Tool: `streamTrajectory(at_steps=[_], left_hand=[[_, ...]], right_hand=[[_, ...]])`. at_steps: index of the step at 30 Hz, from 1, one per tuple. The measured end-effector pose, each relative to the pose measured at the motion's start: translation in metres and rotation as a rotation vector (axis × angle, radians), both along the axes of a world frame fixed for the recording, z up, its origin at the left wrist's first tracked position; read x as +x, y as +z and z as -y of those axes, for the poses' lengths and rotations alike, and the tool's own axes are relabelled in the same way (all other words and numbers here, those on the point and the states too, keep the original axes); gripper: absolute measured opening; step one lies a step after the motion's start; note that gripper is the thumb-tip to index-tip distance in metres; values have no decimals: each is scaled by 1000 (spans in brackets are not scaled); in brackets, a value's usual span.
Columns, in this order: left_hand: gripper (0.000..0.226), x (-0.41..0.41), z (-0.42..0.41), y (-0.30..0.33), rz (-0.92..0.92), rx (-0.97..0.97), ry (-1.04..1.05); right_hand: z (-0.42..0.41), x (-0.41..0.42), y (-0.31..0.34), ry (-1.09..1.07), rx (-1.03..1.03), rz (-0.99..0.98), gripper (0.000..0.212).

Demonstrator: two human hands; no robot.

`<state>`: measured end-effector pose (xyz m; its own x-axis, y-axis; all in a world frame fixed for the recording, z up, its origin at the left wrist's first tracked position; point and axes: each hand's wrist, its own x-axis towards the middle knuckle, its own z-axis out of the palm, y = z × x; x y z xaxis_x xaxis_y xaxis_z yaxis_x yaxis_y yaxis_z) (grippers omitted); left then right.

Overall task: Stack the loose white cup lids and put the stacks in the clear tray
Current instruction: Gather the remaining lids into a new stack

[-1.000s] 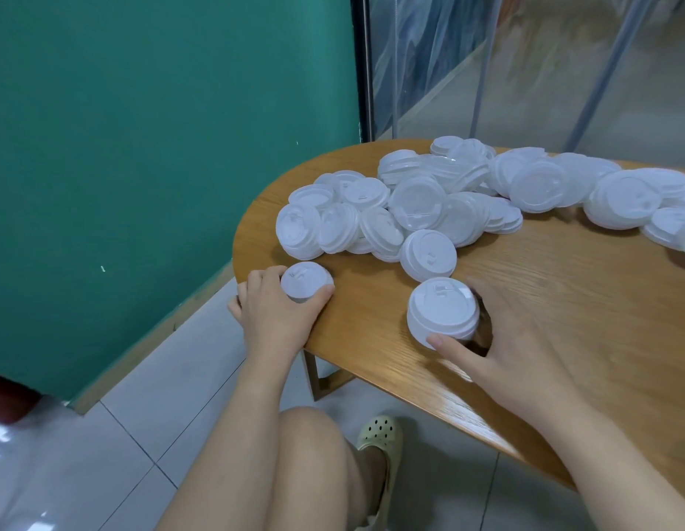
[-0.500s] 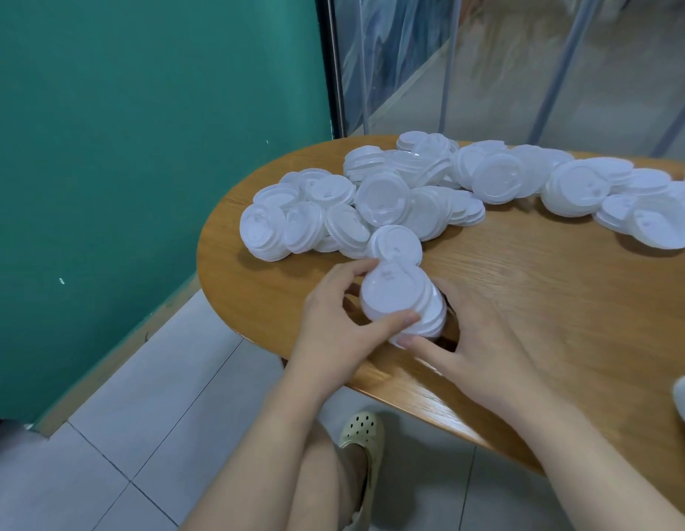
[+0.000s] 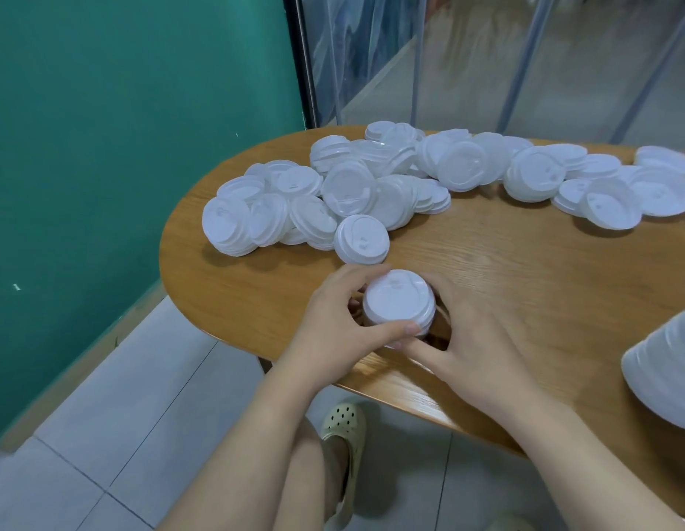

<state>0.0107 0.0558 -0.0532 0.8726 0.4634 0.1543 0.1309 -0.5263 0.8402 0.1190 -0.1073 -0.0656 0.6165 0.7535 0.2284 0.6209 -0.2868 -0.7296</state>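
A short stack of white cup lids [image 3: 398,300] stands on the wooden table [image 3: 525,285] near its front edge. My left hand [image 3: 333,327] curls round the stack's left side, thumb across its front. My right hand [image 3: 475,346] cups the right side, thumb under the front rim. A single lid [image 3: 362,239] lies just behind the stack. Many loose white lids [image 3: 333,193] are heaped across the back of the table, with more at the far right [image 3: 609,185]. The clear tray is not in view.
A white, partly seen object [image 3: 666,373] sits at the right edge of the table. A green wall [image 3: 122,147] is on the left and a glass partition [image 3: 486,59] behind. My knee and a pale shoe [image 3: 343,423] are below the table edge.
My left hand carried a single lid from the table's left edge over to the stack and set it on top. Both hands now hold the stack. The camera view shifted right.
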Motion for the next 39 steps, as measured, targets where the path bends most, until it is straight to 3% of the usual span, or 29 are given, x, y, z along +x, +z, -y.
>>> streamTrajectory(at_steps=[4, 7, 12, 14, 17, 19, 21, 26, 33, 39], left_hand=[[73, 6, 2, -2, 5, -74, -45], [59, 11, 4, -2, 17, -113, -59], [44, 19, 7, -3, 23, -28, -93], [43, 24, 9, 1, -3, 7, -117], [44, 31, -2, 5, -8, 251, -73], [49, 38, -21, 10, 49, 476, 135], [61, 44, -41, 18, 0, 534, 286], [82, 49, -62, 6, -126, 531, 283], [68, 56, -59, 3, -139, 588, 252], [61, 36, -52, 11, -5, 355, 267]], right_hand=[[8, 5, 2, -40, -9, 18, 62], [15, 11, 2, -64, -11, 9, 64], [23, 18, 3, -72, -34, 5, 74], [24, 20, 5, -76, -19, -11, 64], [22, 25, 6, -94, -22, -7, 61], [20, 28, 5, -102, -14, -1, 54], [16, 29, 7, -101, -8, 3, 54], [9, 33, 4, -91, 3, -15, 54], [8, 35, 2, -73, 9, -7, 55], [8, 34, 2, -47, 23, -4, 54]])
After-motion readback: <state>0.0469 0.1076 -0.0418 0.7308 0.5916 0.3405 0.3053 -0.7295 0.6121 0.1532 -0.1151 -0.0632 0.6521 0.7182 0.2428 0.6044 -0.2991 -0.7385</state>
